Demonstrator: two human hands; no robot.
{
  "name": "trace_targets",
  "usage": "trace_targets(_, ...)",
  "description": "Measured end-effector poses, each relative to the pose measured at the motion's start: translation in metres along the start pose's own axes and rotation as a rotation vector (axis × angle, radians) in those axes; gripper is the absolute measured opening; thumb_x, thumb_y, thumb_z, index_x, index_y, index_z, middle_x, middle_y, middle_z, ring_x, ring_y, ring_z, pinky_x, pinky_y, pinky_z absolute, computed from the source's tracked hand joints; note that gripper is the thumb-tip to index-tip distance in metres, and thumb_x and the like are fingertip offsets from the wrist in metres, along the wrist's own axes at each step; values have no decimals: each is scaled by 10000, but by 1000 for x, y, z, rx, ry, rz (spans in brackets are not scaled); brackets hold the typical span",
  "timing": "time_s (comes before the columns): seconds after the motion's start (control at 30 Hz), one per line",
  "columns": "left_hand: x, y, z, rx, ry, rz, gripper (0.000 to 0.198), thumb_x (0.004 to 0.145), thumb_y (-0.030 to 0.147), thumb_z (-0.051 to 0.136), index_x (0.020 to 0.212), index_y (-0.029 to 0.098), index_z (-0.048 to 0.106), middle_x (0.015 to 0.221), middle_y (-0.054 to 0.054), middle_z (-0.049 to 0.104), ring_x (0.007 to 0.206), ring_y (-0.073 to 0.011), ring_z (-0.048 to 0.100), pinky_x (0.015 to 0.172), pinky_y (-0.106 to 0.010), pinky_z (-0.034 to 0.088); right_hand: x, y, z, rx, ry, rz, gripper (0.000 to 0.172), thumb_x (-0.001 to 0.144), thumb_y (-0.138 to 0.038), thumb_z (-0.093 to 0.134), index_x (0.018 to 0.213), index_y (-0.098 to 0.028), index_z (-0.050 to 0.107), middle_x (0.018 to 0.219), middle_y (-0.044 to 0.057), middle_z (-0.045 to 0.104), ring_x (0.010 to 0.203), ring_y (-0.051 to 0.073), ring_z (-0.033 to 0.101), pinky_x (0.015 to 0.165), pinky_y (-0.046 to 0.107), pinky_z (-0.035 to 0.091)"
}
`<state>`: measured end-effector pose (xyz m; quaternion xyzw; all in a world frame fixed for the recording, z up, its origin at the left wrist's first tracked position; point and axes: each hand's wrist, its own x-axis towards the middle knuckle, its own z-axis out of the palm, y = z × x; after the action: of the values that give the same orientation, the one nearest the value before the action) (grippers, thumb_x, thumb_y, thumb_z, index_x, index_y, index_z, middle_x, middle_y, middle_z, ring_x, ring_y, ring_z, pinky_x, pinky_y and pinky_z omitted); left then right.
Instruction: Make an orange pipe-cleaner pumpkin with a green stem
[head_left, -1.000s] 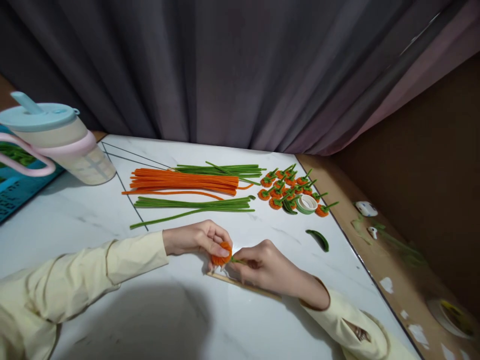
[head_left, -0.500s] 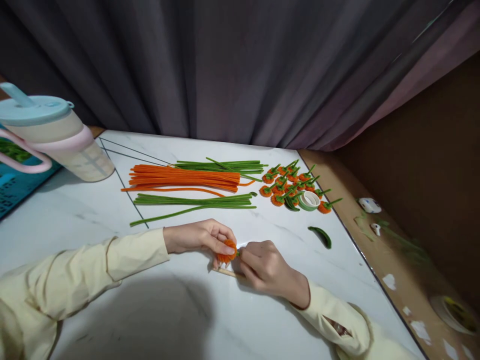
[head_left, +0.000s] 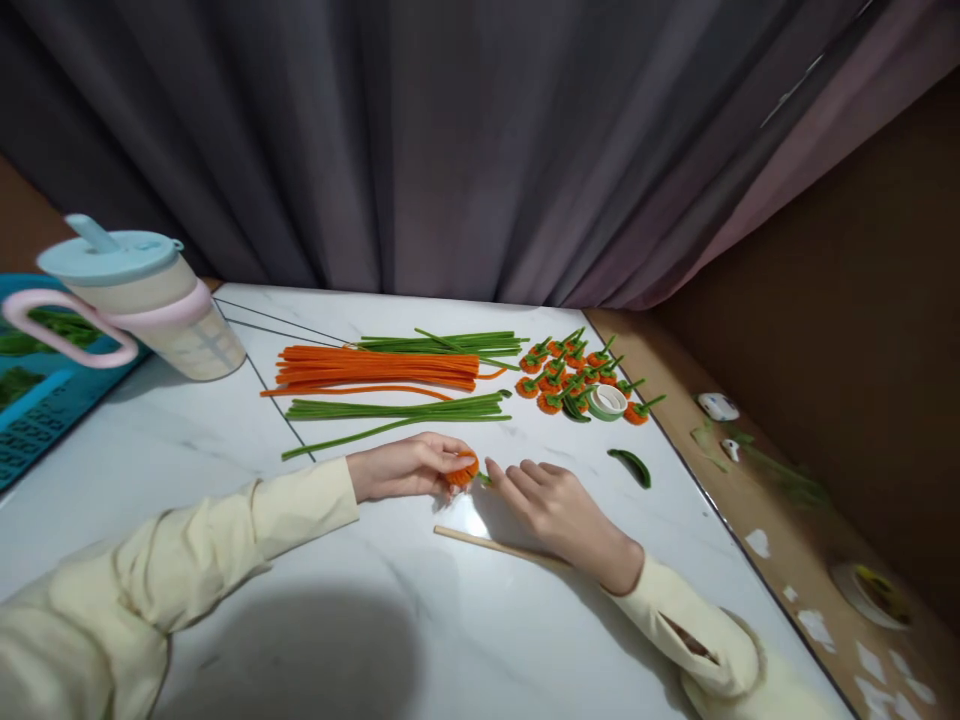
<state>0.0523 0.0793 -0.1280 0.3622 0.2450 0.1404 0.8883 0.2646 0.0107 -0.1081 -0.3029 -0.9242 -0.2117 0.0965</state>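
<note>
In my left hand [head_left: 409,467], a small orange pipe-cleaner pumpkin [head_left: 463,470] is pinched between thumb and fingertips. Its short green stem [head_left: 484,479] points right, toward my right hand [head_left: 559,510]. That hand's index fingertip is at the stem's end, with the other fingers curled; the thumb is hidden behind them. A thin wooden stick [head_left: 480,541] lies on the table below, its right end passing under my right hand. Beyond the hands are orange pipe cleaners [head_left: 375,368] and green pipe cleaners [head_left: 397,408] in bundles.
Several finished orange pumpkins [head_left: 550,402] with green stems cluster at the right back, beside a tape roll [head_left: 607,401]. A curled dark green piece [head_left: 631,467] lies nearer. At left stands a lidded cup [head_left: 180,320]. An earbud case [head_left: 718,406] rests past the table's right edge.
Both hands and the pumpkin have moved slightly away from the wooden stick, now more exposed. My right hand's index finger has straightened, uncovering more of the stem. The view has shifted a little.
</note>
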Motion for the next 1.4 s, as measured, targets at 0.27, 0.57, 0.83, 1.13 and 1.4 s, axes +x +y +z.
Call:
trace_targets(0.27, -3, -2, 4, 74, -20, 38, 274, 698, 254, 781, 823, 79, 611, 705, -43, 614, 632, -102, 573, 585, -214, 423, -35, -25, -79, 377, -148, 499, 250, 964, -271, 404, 1026, -154, 616, 890, 98, 691, 760, 200, 653, 657, 313, 517)
trace_targets(0.57, -15, -13, 18, 75, 86, 212, 307, 672, 278, 798, 805, 89, 596, 743, -74, 633, 619, -100, 550, 600, -207, 429, -50, -61, -98, 800, -33, 844, 344, 938, -419, 432, 1045, -173, 648, 942, 83, 708, 743, 180, 660, 563, 244, 525)
trace_targets(0.83, -100, -30, 77, 29, 165, 277, 232, 661, 234, 774, 743, 125, 585, 650, 8, 527, 529, -64, 443, 509, -183, 343, -19, -93, -93, 782, 458, 734, 269, 913, -326, 506, 1117, -179, 603, 1118, 132, 634, 839, 190, 642, 504, 226, 538)
trace_targets(1.13, -127, -47, 92, -17, 132, 142, 143, 695, 229, 678, 754, 120, 606, 523, 48, 459, 419, -49, 339, 442, -186, 277, 26, -129, -82, 941, 570, 390, 237, 932, -147, 439, 1086, -205, 610, 957, 89, 611, 871, 166, 605, 735, 271, 530)
trace_targets(1.4, -128, -56, 95, 302, 235, 256, 481, 823, 581, 466, 826, 111, 570, 656, -74, 644, 491, -119, 537, 473, -220, 386, 31, -129, -73, 1255, 427, 657, 234, 903, -347, 503, 845, -159, 629, 813, 64, 597, 703, 155, 588, 536, 229, 512)
